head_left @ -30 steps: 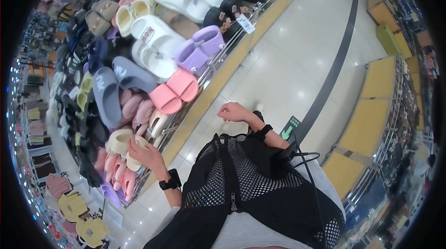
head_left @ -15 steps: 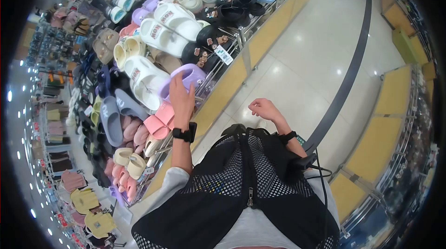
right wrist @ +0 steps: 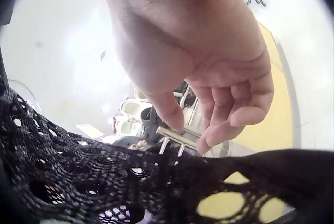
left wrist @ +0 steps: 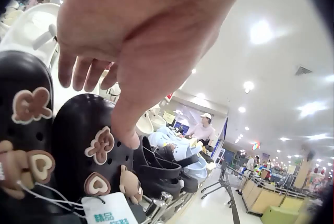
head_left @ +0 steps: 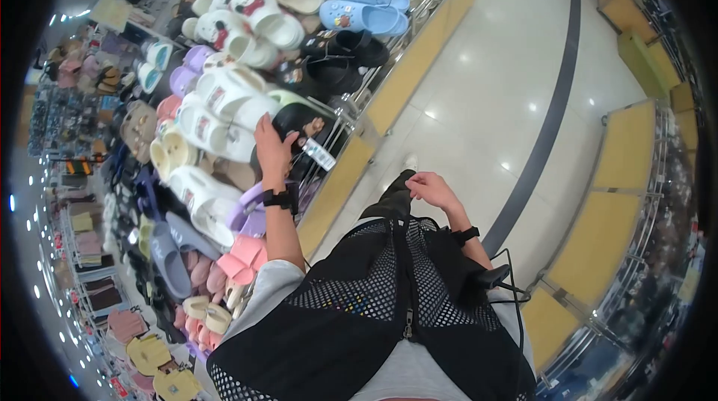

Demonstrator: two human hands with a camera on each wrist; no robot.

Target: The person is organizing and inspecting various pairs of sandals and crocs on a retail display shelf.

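My left hand (head_left: 272, 148) reaches over the shoe display, fingers spread beside a pair of black clogs (head_left: 298, 118) with brown charms and a white tag (head_left: 319, 154). In the left wrist view, the hand (left wrist: 141, 41) hangs over the black clog (left wrist: 83, 125), thumb low near its edge; whether it touches is unclear. White slides (head_left: 224, 94) lie just beyond the fingers. My right hand (head_left: 434, 190) is held before the body, fingers loosely curled around nothing; the right wrist view shows the same hand (right wrist: 209, 67) above the black mesh vest (right wrist: 78, 172).
Blue clogs (head_left: 363, 16), pink slides (head_left: 243, 259) and many other shoes fill the rack, bordered by a yellow panel (head_left: 419, 50). More yellow panels (head_left: 598, 236) stand at the right, across the tiled floor. A person in a white cap (left wrist: 202, 130) is farther along.
My left hand has moved from the cream slides, past the purple ones, up to the black clogs. The right hand stays loosely curled before the body. The view has shifted along the rack.
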